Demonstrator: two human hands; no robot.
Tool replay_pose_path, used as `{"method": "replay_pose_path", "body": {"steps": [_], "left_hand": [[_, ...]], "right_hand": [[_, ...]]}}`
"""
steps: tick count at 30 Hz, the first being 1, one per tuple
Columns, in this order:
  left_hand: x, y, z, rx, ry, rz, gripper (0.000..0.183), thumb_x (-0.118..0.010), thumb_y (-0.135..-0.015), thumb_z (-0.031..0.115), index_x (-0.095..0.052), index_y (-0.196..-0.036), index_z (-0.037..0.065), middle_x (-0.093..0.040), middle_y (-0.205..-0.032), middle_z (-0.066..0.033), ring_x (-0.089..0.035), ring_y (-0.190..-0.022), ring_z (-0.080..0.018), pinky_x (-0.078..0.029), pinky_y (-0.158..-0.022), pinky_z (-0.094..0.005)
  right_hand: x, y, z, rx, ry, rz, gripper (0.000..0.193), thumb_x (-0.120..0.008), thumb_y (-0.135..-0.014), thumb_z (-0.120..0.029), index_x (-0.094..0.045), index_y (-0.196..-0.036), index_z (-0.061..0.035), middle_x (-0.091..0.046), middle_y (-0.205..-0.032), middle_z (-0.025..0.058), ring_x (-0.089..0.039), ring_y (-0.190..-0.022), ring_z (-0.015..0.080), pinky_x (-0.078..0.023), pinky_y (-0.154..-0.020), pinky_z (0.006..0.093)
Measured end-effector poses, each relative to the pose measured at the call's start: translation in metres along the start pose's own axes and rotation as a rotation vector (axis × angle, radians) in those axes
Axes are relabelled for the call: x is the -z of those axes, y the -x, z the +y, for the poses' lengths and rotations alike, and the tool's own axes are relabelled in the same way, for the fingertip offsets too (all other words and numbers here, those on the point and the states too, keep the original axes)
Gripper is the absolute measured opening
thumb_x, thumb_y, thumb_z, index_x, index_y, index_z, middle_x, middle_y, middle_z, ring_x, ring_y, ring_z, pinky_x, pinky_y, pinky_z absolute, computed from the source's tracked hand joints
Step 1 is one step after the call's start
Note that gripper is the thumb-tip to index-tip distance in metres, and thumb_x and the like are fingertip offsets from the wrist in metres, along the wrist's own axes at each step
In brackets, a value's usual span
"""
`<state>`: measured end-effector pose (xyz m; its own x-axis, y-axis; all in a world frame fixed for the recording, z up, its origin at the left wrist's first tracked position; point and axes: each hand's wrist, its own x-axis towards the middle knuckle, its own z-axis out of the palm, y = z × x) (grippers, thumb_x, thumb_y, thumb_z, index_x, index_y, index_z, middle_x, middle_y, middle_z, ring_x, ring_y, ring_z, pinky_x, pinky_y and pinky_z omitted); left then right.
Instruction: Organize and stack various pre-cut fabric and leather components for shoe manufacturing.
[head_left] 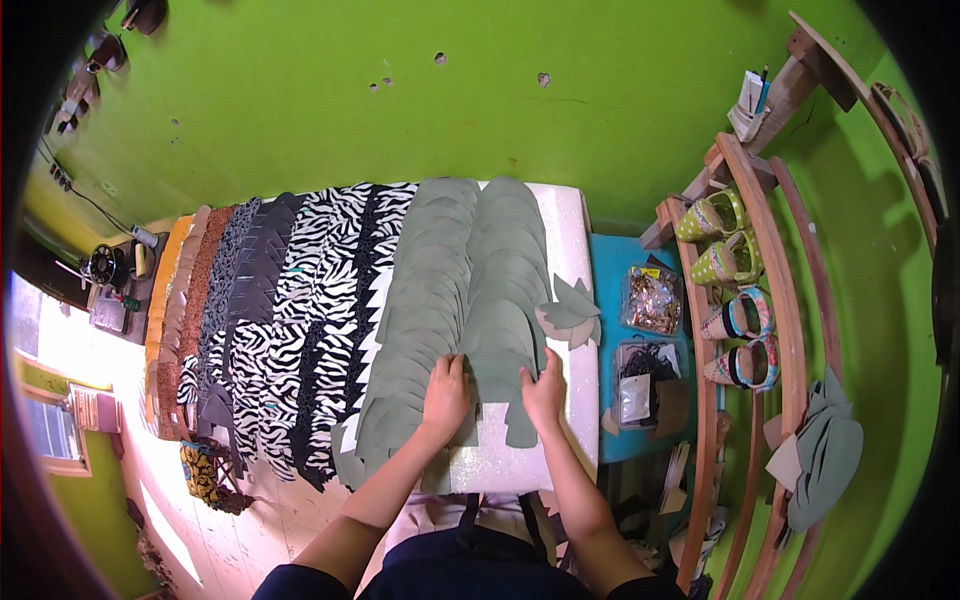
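Note:
Grey-green cut sheet pieces with rounded edges lie overlapped in two long rows, a left row and a right row, on a white sparkly tabletop. At the near end of the right row, my left hand is closed with curled fingers at the left edge of a grey-green piece. My right hand grips this piece's right side between thumb and fingers. The fingertips' exact contact is partly hidden. Just below the right hand's thumb, another grey-green piece sticks out toward me.
Zebra-print pieces and brown and orange strips cover the table's left part. Loose pointed pieces lie at its right edge. Beyond are a blue surface with clear containers and a wooden rack with shoes.

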<state>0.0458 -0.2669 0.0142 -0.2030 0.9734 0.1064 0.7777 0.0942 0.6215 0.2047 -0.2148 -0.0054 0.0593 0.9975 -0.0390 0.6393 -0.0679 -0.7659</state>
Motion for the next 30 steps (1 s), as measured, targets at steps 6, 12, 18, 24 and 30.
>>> {"method": "replay_pose_path", "body": {"steps": [6,12,18,24,30], "left_hand": [[-0.007,-0.002,-0.004,0.042,0.057,-0.04,0.032,-0.048,-0.079,-0.001,-0.051,-0.11,-0.006,-0.05,-0.108,-0.0214,-0.052,-0.095,-0.0369,-0.044,-0.083,-0.0401],[0.009,0.0,-0.002,0.021,0.033,-0.019,0.03,-0.047,-0.077,-0.003,-0.054,-0.106,-0.005,-0.052,-0.106,-0.0205,-0.052,-0.094,-0.0363,-0.044,-0.083,-0.0404],[0.069,0.04,-0.046,-0.054,-0.001,0.063,0.024,-0.051,-0.079,0.001,-0.057,-0.102,0.001,-0.055,-0.101,-0.0142,-0.053,-0.093,-0.0317,-0.044,-0.08,-0.0382],[0.089,0.106,-0.062,0.01,-0.088,0.164,0.025,-0.053,-0.075,-0.001,-0.057,-0.1,0.003,-0.055,-0.099,-0.0118,-0.053,-0.091,-0.0294,-0.044,-0.079,-0.037],[0.092,0.168,-0.066,0.191,-0.109,0.285,0.025,-0.052,-0.076,-0.002,-0.055,-0.1,0.003,-0.054,-0.098,-0.0133,-0.053,-0.092,-0.0308,-0.043,-0.079,-0.0376]], "right_hand": [[0.01,-0.001,0.004,0.006,0.023,0.02,0.034,-0.063,-0.078,-0.013,-0.055,-0.108,0.0001,-0.062,-0.096,0.019,-0.06,-0.089,0.0321,-0.046,-0.078,0.0368],[0.009,0.006,0.005,0.199,0.264,0.137,0.04,-0.062,-0.077,-0.013,-0.051,-0.113,-0.0026,-0.05,-0.106,0.0181,-0.047,-0.104,0.0338,-0.038,-0.088,0.0408],[0.006,0.05,-0.014,0.4,0.277,0.24,0.036,-0.058,-0.077,-0.008,-0.05,-0.112,-0.0029,-0.047,-0.104,0.0164,-0.045,-0.099,0.0324,-0.037,-0.086,0.0412],[-0.018,0.105,-0.031,0.588,0.115,-0.083,0.025,-0.055,-0.079,-0.009,-0.055,-0.104,-0.0052,-0.054,-0.097,0.0131,-0.052,-0.088,0.0308,-0.043,-0.079,0.0389],[-0.036,0.155,-0.018,0.398,-0.021,-0.197,0.021,-0.057,-0.081,-0.008,-0.056,-0.101,-0.0035,-0.061,-0.082,0.0087,-0.061,-0.071,0.0217,-0.049,-0.062,0.0323]]}}
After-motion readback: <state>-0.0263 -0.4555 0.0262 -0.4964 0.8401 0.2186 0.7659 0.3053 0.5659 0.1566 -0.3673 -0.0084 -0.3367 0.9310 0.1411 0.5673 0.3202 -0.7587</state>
